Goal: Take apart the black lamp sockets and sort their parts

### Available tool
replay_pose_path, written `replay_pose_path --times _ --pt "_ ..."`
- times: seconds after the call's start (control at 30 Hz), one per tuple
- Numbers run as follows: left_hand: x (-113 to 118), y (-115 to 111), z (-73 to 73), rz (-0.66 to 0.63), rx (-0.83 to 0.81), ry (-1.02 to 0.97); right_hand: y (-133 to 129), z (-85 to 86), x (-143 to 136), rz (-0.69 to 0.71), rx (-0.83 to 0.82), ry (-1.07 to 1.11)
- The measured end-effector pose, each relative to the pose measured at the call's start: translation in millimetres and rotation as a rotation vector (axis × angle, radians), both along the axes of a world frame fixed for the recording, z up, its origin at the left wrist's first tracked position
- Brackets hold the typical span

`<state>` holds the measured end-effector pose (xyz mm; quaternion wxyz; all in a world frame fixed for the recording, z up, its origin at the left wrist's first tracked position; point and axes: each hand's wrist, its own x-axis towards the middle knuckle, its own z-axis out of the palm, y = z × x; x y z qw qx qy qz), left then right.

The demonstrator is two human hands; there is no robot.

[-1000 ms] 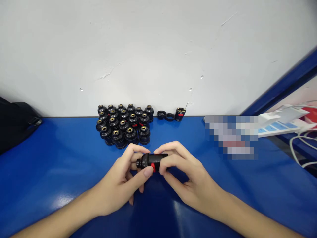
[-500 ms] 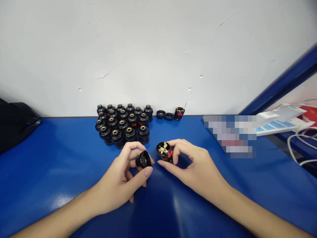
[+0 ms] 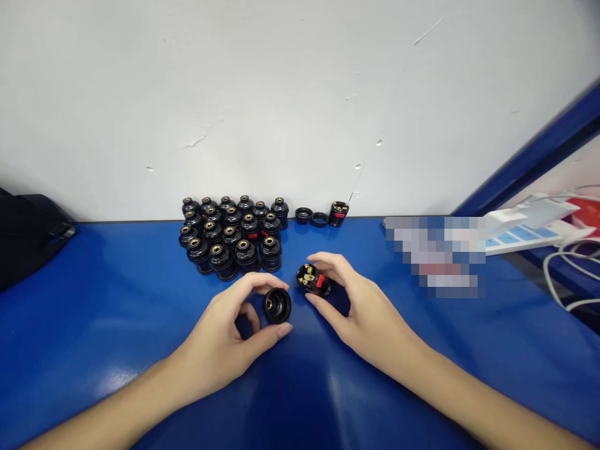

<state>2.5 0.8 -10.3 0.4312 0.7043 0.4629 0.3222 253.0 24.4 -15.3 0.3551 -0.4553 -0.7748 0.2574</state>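
Near the middle, my left hand (image 3: 229, 334) holds a round black cap (image 3: 277, 305) between thumb and forefinger, its hollow side facing the camera and a brass-coloured ring deep inside. To its right, my right hand (image 3: 359, 306) grips a black cylindrical body (image 3: 313, 280) with brass contacts at its open end and a red switch on its side. The cap and the body are apart. Behind my left hand stand several black sockets (image 3: 224, 262) in rows, each with a brass-coloured hole on top.
Along the white wall (image 3: 281, 94) lie another black cap (image 3: 304, 215), a black ring (image 3: 319, 219) and a black body with a red switch (image 3: 338, 214). At right are a power strip (image 3: 520, 238) and white cables; a black bag (image 3: 30, 234) is at far left.
The cap in my left hand has turned so its hollow side faces the camera more. In my right hand the body has tilted, its red switch now turned more to the camera.
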Motion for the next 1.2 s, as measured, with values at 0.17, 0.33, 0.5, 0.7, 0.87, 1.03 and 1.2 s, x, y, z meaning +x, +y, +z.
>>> replay_pose_path --times 0.17,0.33,0.5,0.7,0.87,1.03,1.2 --pt "0.9 2.6 1.2 -0.009 0.073 -0.012 0.5 1.2 1.2 0.021 -0.034 -0.028" --pt "1.4 3.0 0.4 0.012 0.074 0.014 0.2 -4.0 0.4 -0.046 -0.003 -0.063" --pt "1.4 2.8 -0.2 0.015 0.122 0.027 -5.2 6.7 -0.1 -0.085 0.377 -0.111" --pt "-0.4 2.4 -0.5 0.014 0.125 0.058 -9.1 15.9 0.7 0.054 0.452 -0.233" --pt "-0.3 2.3 0.4 0.014 0.117 0.069 0.6 12.3 5.1 -0.009 0.508 -0.312" --pt "0.3 3.2 0.2 0.011 0.130 0.078 8.5 10.1 13.5 -0.077 0.561 -0.463" --pt "-0.4 2.6 0.8 0.009 0.135 0.088 12.5 6.8 19.6 -0.092 0.559 -0.491"
